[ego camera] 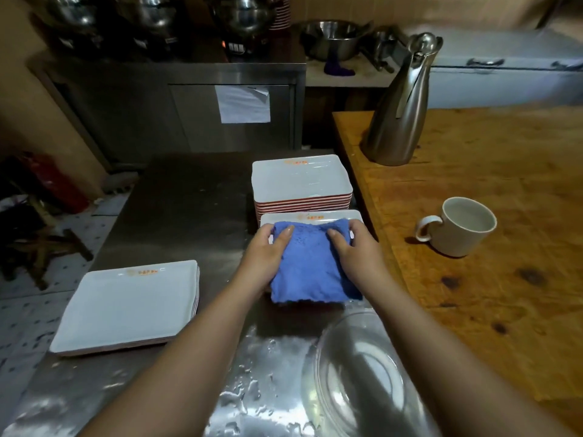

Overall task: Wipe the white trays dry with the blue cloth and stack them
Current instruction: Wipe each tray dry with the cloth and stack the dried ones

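Both hands press the blue cloth (312,266) flat on a white tray (310,217) at the steel counter's right edge: left hand (268,247) and right hand (353,247) apart, thumbs on top, fingers gripping the tray's short sides. A tall stack (301,181) stands directly beyond; a low stack (126,307) lies leftward, nearer the left arm.

blue cloth (310,272) draped over white tray (310,216)
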